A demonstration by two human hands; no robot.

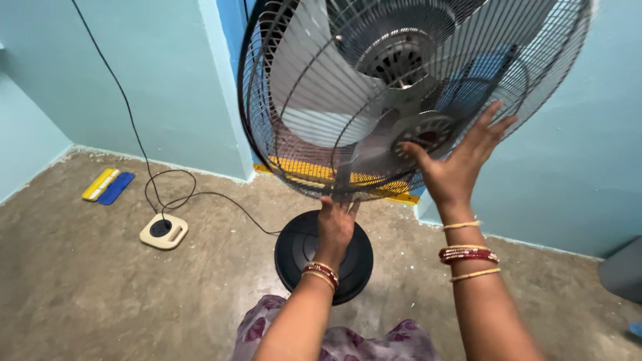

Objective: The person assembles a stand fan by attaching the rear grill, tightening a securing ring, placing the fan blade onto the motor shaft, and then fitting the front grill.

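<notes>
A standing fan fills the upper middle of the head view, with a dark wire cage (314,73), pale blades and a round black base (294,251) on the floor. My left hand (334,224) reaches up to the bottom rim of the cage, fingers curled against it. My right hand (461,164) lies flat and spread against the front grille, its thumb by the round centre cap (424,134). Both wrists wear bangles.
A black cord (134,134) runs down the teal wall to a cream socket box (163,231) on the concrete floor. Yellow and blue flat strips (108,186) lie at the left. A yellow bar (304,168) sits behind the fan. A grey object (622,271) is at the right edge.
</notes>
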